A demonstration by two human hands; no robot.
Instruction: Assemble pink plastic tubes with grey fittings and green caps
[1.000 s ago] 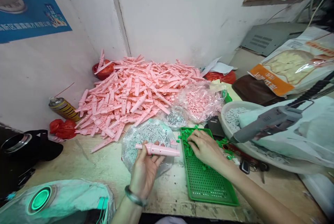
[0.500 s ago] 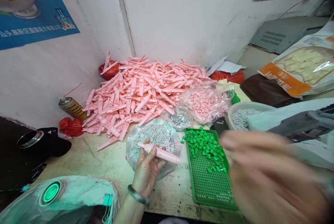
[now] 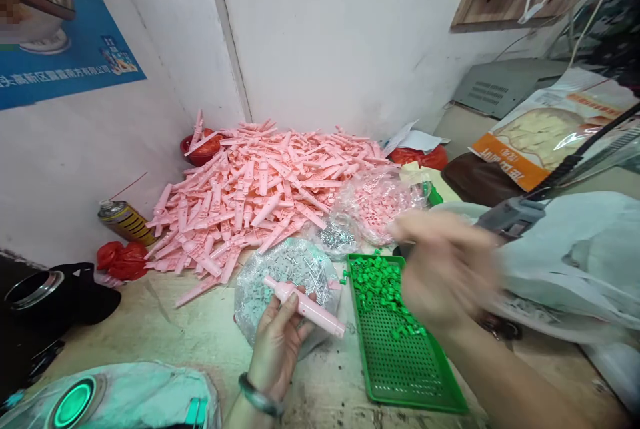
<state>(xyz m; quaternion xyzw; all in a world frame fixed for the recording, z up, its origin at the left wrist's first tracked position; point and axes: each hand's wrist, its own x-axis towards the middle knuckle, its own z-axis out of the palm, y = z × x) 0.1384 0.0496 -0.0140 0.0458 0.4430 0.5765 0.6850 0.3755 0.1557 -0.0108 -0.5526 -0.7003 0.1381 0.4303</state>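
My left hand (image 3: pixel 281 334) is wrapped round a pink plastic tube (image 3: pixel 311 310), thumb on top, above a round tray (image 3: pixel 246 306) of small grey parts and metal pins. The tube lies tilted, its narrow tip at the upper left. My right hand (image 3: pixel 447 269) is smeared by motion over the right edge of a green perforated tray (image 3: pixel 405 369) with small green pieces (image 3: pixel 379 286); its fingers cannot be made out. A grey tool (image 3: pixel 513 217) on a black cord is just beyond my right hand.
A large pile of pink parts (image 3: pixel 260 189) lies against the wall. Beside it are a bag of small pink pieces (image 3: pixel 383 202) and a bag of screws (image 3: pixel 336 236). A spray can (image 3: pixel 127 220), black flask (image 3: pixel 75 292) and red bag (image 3: pixel 123 260) stand left; white bags (image 3: pixel 575 256) lie right.
My right hand has moved left and up, away from the lower right. The grey tool now hangs apart from it. My left hand still holds the pink tube, and the camera view has shifted slightly.
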